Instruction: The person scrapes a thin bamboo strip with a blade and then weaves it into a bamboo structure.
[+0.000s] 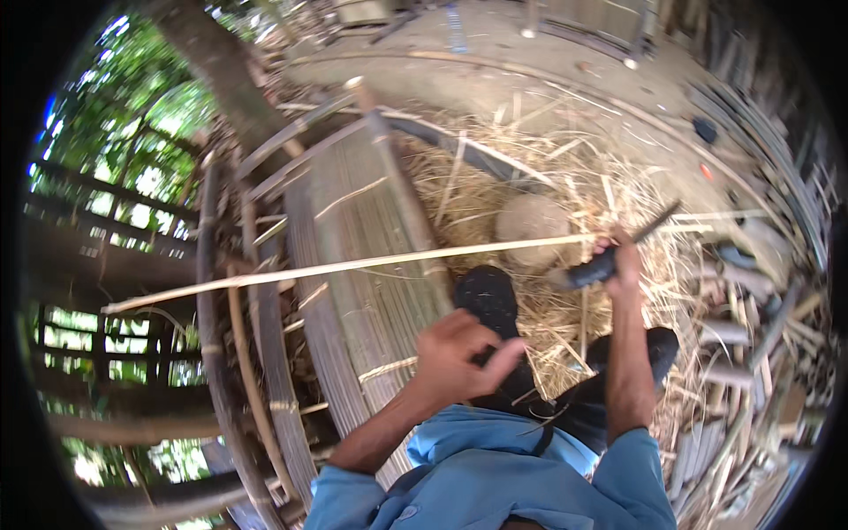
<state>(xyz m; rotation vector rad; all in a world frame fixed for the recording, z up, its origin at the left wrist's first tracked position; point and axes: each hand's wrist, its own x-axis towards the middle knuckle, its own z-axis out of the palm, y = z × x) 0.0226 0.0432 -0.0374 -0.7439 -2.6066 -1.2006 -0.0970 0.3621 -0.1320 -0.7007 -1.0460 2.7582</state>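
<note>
**Strip and knife in the right hand, the left hand free**

A long pale strip (353, 265) slants across the view, its right end in the person's right hand (625, 258) and its far end out beyond the bench (340, 212) on the left. It passes over the slats and in front of a round stump (528, 228); whether it touches the bench cannot be told.

The right hand is closed, gripping a dark knife (590, 270) and seemingly pinching the strip's end between thumb and fingers. Blur hides which part of the knife is the edge. The left hand (459, 353) is unloaded, thumb spread away from loosely bent fingers; it sits near the left leg (486, 305), below the strip and apart from it.

Pale shavings (565, 159) lie thick around the stump. They suggest trimming or splitting work, and the moment looks like a handling step between cuts, since no contact between a cutting edge and the strip can be made out.

A further cut would seem to call for the left hand to take the strip and steady it, leaving the right free to set the knife. So long and thin a piece would probably flex and swing, so its far end needs watching near the rails (208, 265).
</note>
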